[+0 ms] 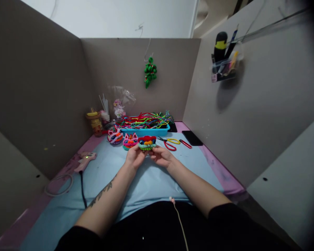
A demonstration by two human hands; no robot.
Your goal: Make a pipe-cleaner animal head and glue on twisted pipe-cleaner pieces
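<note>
Between the fingertips of both hands is a small fuzzy animal head (147, 143), red on top, orange in the middle and green below, with dark blue eyes. My left hand (135, 156) grips its left side, and my right hand (161, 156) grips its lower right side. Just left of it, close to my left fingers, a pink fuzzy head (130, 141) with pointed ears rests on the blue cloth (157, 181). Farther left lies another head (115, 136) in pink, white, orange and purple.
Behind stands a blue tray (146, 132) heaped with colourful pipe cleaners (146, 120). To the right lie pliers (170, 143) with red and yellow handles, a red pen-like tool (185, 143) and a black phone (192, 138). A pink glue gun (86, 160) lies left. Grey partitions enclose the table.
</note>
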